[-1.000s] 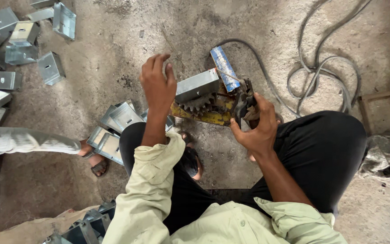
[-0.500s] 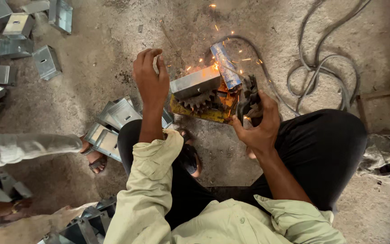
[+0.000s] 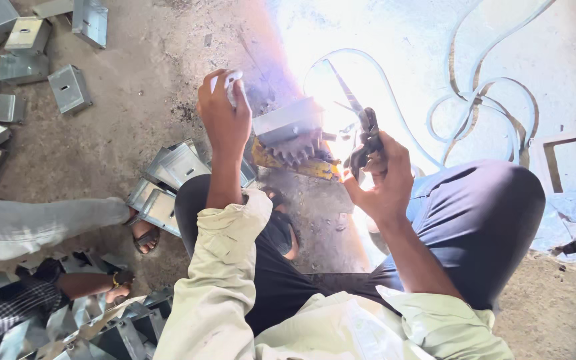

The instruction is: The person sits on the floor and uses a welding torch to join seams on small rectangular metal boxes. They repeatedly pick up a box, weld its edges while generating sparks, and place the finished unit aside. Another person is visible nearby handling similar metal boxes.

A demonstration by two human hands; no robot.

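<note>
I squat over a concrete floor. My left hand is raised and closed around a small whitish object, beside a bent grey metal bracket that rests on a yellow toothed jig. My right hand grips a dark welding electrode holder, its rod pointing at the bracket. A bright white welding flash washes out the floor behind the bracket and hides the tip of the rod.
Grey cables loop across the floor at upper right. Several metal brackets lie scattered at upper left, and more brackets sit by my left knee. Another person's leg and sandalled foot and hand are at the left.
The welding arc has grown from small orange sparks into a large white glare. Another person's arm has come further in at lower left. My hands stay at the bracket.
</note>
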